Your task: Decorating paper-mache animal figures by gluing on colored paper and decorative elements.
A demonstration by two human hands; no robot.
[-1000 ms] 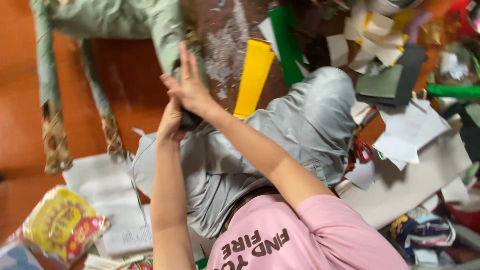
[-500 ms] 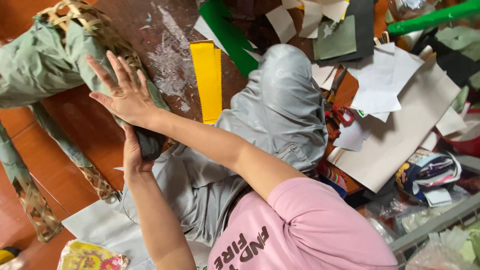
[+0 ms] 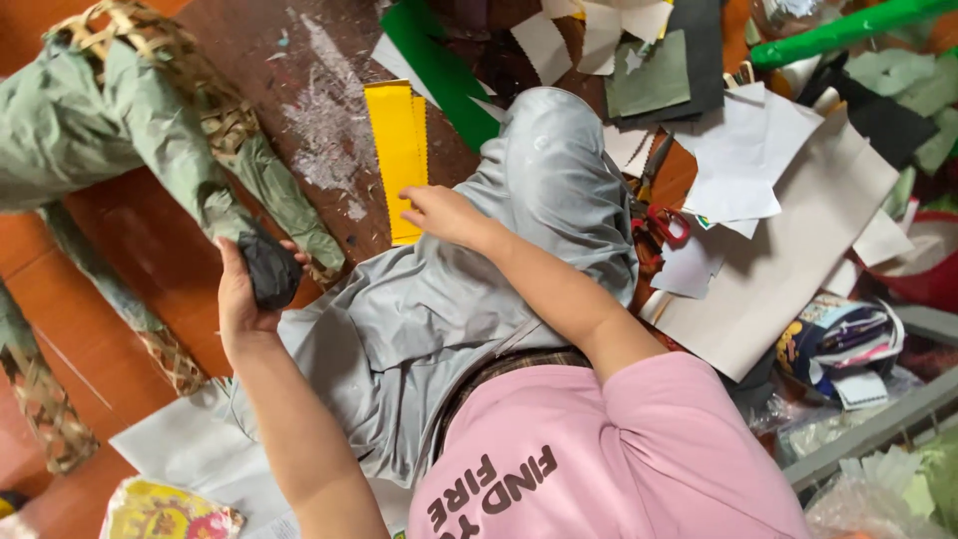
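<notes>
We are viewing a green paper-covered woven figure point(image 3: 120, 130) standing on the brown floor point(image 3: 130, 260). Our left hand point(image 3: 244, 299) is closing around the dark foot end point(image 3: 269, 271) of one leg (fingers wrapped). Our right hand point(image 3: 439, 215) is resting loosely spread, fingertips touching a yellow paper strip point(image 3: 397, 140).

Left hand point(image 3: 238, 299) clasps a black tip point(image 3: 269, 271); right hand point(image 3: 439, 215) touches yellow strip point(image 3: 396, 150).
</notes>
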